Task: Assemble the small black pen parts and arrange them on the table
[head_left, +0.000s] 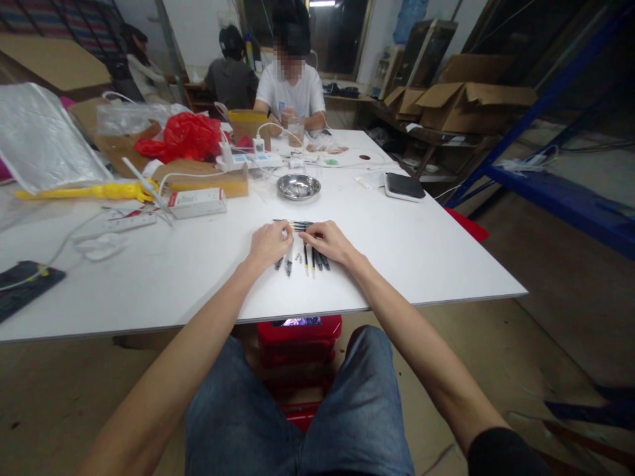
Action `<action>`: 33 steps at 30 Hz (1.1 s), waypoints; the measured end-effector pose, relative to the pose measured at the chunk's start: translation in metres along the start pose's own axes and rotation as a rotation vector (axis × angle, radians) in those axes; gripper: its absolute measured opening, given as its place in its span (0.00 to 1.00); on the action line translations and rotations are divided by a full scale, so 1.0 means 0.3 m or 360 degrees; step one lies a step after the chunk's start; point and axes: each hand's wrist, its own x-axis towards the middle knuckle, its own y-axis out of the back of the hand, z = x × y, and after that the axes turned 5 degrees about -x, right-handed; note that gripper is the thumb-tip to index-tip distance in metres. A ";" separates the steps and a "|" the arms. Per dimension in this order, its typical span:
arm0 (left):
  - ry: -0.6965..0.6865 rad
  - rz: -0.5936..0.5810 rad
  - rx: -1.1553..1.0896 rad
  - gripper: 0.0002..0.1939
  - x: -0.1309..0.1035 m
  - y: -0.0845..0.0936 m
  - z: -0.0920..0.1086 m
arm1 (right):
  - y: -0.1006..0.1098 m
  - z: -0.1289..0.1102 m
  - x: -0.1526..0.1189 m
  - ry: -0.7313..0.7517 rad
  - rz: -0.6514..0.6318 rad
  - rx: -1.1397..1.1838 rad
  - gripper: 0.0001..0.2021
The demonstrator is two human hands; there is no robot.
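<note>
My left hand (270, 243) is closed in a pinch over the pen parts, around something small that its fingers mostly hide. Opposite it, my right hand (328, 240) has its fingers curled together just above the refills; whatever it grips is too small to name. Several dark pens (294, 225) lie sideways beyond my fingertips. Two black refills with yellow ends (313, 262) point toward me. Beside them, black pen parts (321, 259) lie partly under my right hand. A clear pen barrel (289, 264) lies below my left hand, near tiny grey pieces (298, 257).
A round metal dish (298, 187) stands beyond the pens on the white table (421, 264). To the left are a small white box (197, 203), cables and a red plastic bag (186, 137). A black-topped device (404, 186) sits at right. A person (290, 86) sits opposite.
</note>
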 end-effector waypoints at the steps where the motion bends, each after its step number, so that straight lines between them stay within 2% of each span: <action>1: 0.0000 0.0003 0.0004 0.06 0.000 -0.001 -0.001 | 0.001 0.006 0.001 -0.0013 0.0063 -0.0038 0.18; 5: -0.0008 0.0043 0.0028 0.09 0.000 -0.005 -0.003 | -0.003 0.040 0.004 -0.0066 0.0219 -0.0252 0.07; 12: 0.0001 0.0265 -0.0026 0.12 0.007 0.005 -0.015 | -0.030 0.083 0.014 -0.0148 0.0245 -0.0329 0.07; 17: -0.0411 0.0390 -0.0093 0.10 0.012 0.011 -0.025 | -0.030 0.083 0.022 -0.0216 0.0394 -0.0316 0.05; 20: -0.0638 0.0373 0.0005 0.13 0.018 0.017 -0.013 | -0.019 0.065 0.018 -0.0192 0.0573 -0.0119 0.05; 22: -0.0762 0.0344 0.0082 0.13 0.034 0.024 -0.002 | -0.014 0.050 0.015 -0.0181 0.0619 0.0079 0.06; 25: -0.0825 0.0255 0.0172 0.11 0.072 0.033 0.003 | -0.013 0.038 0.015 -0.0247 0.0616 0.0276 0.11; 30: -0.0837 0.0254 0.0345 0.15 0.103 0.027 -0.019 | -0.028 0.037 0.031 -0.0295 0.0339 0.0295 0.21; 33: -0.0822 0.0244 0.0404 0.13 0.089 0.020 -0.024 | -0.044 0.034 0.038 -0.0246 0.0393 0.0271 0.20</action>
